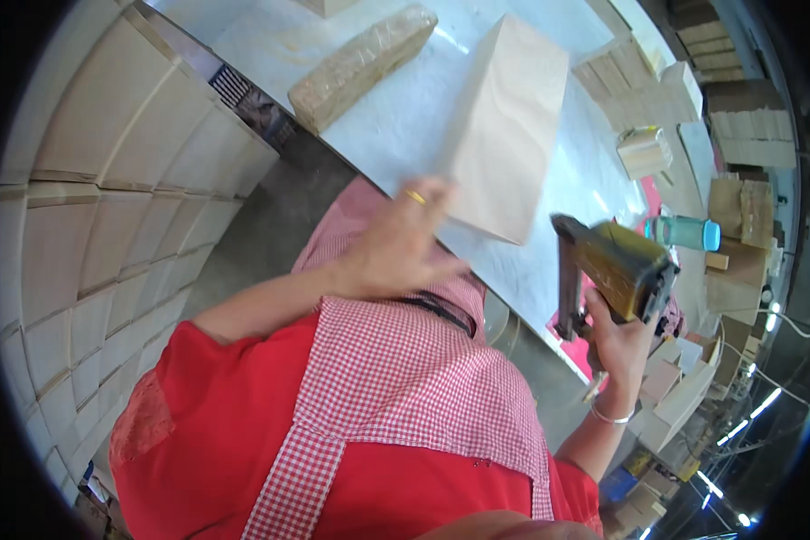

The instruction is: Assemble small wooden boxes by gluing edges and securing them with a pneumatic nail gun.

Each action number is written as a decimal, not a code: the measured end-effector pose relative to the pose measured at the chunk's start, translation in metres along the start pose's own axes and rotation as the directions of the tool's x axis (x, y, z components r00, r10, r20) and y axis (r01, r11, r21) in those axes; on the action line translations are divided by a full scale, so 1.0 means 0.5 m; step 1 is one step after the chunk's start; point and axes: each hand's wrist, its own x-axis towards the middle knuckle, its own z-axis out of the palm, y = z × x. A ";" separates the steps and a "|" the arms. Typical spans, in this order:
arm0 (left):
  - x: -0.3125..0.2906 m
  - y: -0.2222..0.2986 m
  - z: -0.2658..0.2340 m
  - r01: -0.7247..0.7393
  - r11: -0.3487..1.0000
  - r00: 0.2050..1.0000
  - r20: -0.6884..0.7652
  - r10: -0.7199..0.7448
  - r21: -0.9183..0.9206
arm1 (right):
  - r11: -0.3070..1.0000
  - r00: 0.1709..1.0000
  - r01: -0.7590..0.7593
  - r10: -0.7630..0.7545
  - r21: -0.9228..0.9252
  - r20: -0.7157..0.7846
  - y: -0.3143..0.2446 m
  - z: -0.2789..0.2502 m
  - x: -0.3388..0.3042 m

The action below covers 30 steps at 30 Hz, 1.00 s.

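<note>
A long pale wooden box (513, 135) lies on the white-topped table in front of me. My left hand (396, 238), with a ring on one finger, is at the box's near left edge. Its thumb stands apart from the fingers, which are slightly blurred; whether they touch the wood I cannot tell. To the right of the box, my right hand (619, 346) grips a staple gun (628, 265) with a worn yellowish-brown body and a dark nose. The tool is held up near the table's edge, apart from the box.
A plastic-wrapped brown bundle (364, 67) lies on the table (396, 117) at the far left. Stacked wooden boxes (108, 198) rise along my left side. A teal bottle (688, 233), a small wooden block (643, 153) and more wood pieces (634, 85) stand to the right.
</note>
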 end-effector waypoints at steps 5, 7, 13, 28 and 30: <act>0.114 0.026 0.091 -0.313 0.910 0.940 0.050 0.338 -0.272 | 0.995 0.992 -0.064 0.055 -0.075 -0.116 0.056 -0.067 -0.050; 0.220 0.005 0.095 -0.347 0.932 0.934 -0.125 0.334 -0.107 | 0.991 0.979 -0.132 0.124 -0.036 -0.163 0.070 -0.086 -0.073; 0.572 -0.148 -0.037 0.195 0.863 0.969 0.047 -0.243 0.466 | 0.987 0.977 -0.154 0.159 0.052 -0.139 0.135 -0.080 -0.102; 0.631 -0.191 -0.066 0.004 0.851 0.983 -0.157 0.093 0.526 | 0.997 0.996 0.078 -0.079 0.020 0.040 0.136 -0.021 -0.050; 0.635 -0.213 -0.062 -0.017 0.844 0.981 -0.153 0.117 0.536 | 0.999 0.998 0.036 -0.038 0.031 0.045 0.129 -0.019 -0.044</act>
